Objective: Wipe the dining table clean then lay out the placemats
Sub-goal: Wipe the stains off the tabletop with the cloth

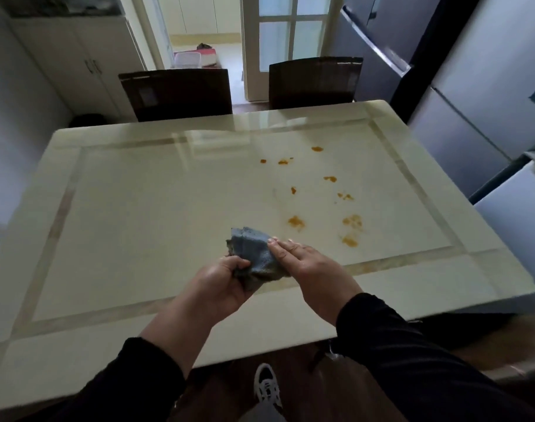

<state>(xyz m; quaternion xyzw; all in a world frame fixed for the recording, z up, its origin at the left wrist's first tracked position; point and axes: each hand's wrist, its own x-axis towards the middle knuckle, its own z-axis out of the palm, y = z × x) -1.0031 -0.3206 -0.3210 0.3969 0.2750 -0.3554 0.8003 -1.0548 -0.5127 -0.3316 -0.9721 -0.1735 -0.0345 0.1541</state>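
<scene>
A glossy cream dining table [138,208] fills the view. Several orange food stains [296,221] are scattered over its right half. A crumpled grey-blue cloth [254,251] is held above the table's near middle. My left hand [220,284] grips the cloth's lower part from the left, fingers curled round it. My right hand [308,266] holds the cloth's right side, its fingers lying straight along the top and its thumb hidden below. No placemats are in view.
Two dark chairs [176,94] [315,82] stand at the table's far side. A tall fridge [488,102] stands to the right, white cupboards [77,65] at the back left. A doorway opens behind the chairs. My shoe [267,386] shows below the near edge.
</scene>
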